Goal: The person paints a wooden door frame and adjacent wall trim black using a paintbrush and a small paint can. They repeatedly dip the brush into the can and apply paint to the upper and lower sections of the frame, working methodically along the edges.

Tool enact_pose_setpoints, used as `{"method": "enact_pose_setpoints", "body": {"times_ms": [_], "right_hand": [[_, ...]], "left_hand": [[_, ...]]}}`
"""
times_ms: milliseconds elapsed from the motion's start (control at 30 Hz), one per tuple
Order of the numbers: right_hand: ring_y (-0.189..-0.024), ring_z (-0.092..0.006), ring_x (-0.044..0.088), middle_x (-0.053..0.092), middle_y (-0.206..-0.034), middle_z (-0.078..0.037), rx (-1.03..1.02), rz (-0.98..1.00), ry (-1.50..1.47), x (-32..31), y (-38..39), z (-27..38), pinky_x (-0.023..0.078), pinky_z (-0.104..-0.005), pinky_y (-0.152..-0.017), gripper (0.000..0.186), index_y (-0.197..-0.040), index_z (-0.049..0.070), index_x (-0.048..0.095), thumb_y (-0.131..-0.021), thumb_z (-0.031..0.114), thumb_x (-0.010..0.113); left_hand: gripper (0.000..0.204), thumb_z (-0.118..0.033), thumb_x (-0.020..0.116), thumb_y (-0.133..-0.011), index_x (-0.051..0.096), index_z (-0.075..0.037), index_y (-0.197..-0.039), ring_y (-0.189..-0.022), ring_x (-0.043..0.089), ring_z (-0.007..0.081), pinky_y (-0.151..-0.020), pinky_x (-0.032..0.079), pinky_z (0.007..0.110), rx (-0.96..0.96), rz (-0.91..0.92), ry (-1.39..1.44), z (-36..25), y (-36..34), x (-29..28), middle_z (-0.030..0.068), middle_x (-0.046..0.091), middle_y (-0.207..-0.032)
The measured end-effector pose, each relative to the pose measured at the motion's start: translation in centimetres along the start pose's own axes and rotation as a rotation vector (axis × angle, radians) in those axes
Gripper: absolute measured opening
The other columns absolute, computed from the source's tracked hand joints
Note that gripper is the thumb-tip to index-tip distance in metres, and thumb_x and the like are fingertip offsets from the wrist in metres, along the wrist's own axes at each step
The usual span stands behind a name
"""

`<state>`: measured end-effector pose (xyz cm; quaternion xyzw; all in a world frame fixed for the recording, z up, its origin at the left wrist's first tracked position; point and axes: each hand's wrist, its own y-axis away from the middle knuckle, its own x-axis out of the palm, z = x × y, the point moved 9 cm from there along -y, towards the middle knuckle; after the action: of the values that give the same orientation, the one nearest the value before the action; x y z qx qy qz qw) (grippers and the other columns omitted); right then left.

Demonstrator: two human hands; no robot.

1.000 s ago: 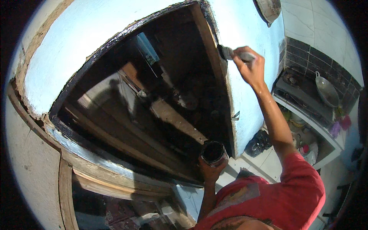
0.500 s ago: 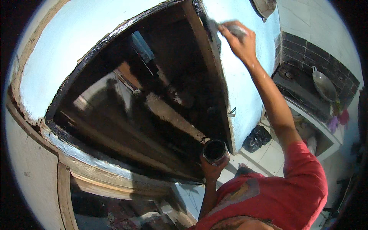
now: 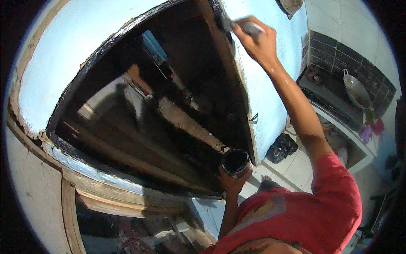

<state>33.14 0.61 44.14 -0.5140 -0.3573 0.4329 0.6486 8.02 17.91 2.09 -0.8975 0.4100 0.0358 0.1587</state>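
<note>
My right hand point(image 3: 261, 40) is raised at the upper middle, wrapped round a paintbrush point(image 3: 228, 24) whose bristles lie against the right side of the door frame point(image 3: 243, 82). Black paint point(image 3: 220, 19) coats the frame's upper end there, while lower down it looks bare and brownish. Low in front of my body, my left hand point(image 3: 232, 184) grips a round paint can point(image 3: 236, 163) from below and the side. Its top is uncovered, with a dark inside and smeared rim. Glossy black paint point(image 3: 86, 67) also covers the frame's left and top edge.
Light blue wall point(image 3: 275, 84) borders the doorway, with a latch piece point(image 3: 253, 119) on the frame. To the right are a black plastic bag point(image 3: 282, 148), a dark counter point(image 3: 323, 95) and a metal wok point(image 3: 357, 89). A wooden window frame point(image 3: 127, 201) stands lower left.
My right hand has moved slightly left and up with the brush along the frame. The can in my left hand stays nearly in place; the whole view has shifted a little.
</note>
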Motion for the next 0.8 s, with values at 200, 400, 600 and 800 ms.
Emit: {"method": "enact_pose_setpoints", "body": {"times_ms": [200, 400, 600, 800], "right_hand": [[-0.079, -0.0138, 0.075, 0.081, -0.086, -0.008, 0.142, -0.054, -0.141, -2.2, 2.1, -1.0, 0.059, -0.0287, -0.071, 0.02, -0.107, 0.004, 0.082, -0.099, 0.023, 0.081], [-0.081, -0.0131, 0.076, 0.082, -0.091, -0.008, 0.085, -0.04, -0.148, 0.2, 2.2, -3.0, 0.059, -0.028, -0.074, 0.024, -0.109, 0.005, 0.081, -0.102, 0.028, 0.08], [-0.079, -0.0145, 0.073, 0.08, -0.086, -0.009, 0.413, 0.178, -0.194, -1.0, 14.5, -5.7, 0.058, -0.0317, -0.075, 0.014, -0.099, 0.0, 0.08, -0.095, 0.013, 0.079], [-0.075, -0.0181, 0.074, 0.078, -0.083, -0.011, 0.13, 0.182, 0.022, -0.8, 7.8, -4.1, 0.058, -0.0344, -0.072, 0.023, -0.1, 0.003, 0.081, -0.097, 0.026, 0.08]], "left_hand": [[0.11, -0.027, 0.107, -0.06, 0.048, 0.0, -0.149, -0.126, 0.068, 0.031, -0.11, 0.054, 0.046, 0.035, 0.023, 0.075, 1.4, -0.2, -0.2, 0.019, 0.067, -0.139], [0.125, -0.032, 0.109, -0.06, 0.036, -0.002, -0.157, -0.132, 0.063, 0.0351, -0.113, 0.052, 0.051, -0.003, 0.032, -0.059, 2.0, -0.2, -0.4, 0.0213, 0.059, -0.148], [0.131, -0.034, 0.108, -0.061, 0.03, -0.002, -0.161, -0.135, 0.061, 0.0353, -0.116, 0.049, 0.05, -0.012, 0.049, 0.015, 3.5, -0.6, -0.8, 0.0211, 0.057, -0.15], [0.11, -0.029, 0.106, -0.063, 0.046, 0.001, -0.15, -0.131, 0.064, 0.0346, -0.114, 0.051, 0.046, 0.044, 0.033, -0.034, 2.0, -1.1, -0.6, 0.0217, 0.063, -0.143]]}}
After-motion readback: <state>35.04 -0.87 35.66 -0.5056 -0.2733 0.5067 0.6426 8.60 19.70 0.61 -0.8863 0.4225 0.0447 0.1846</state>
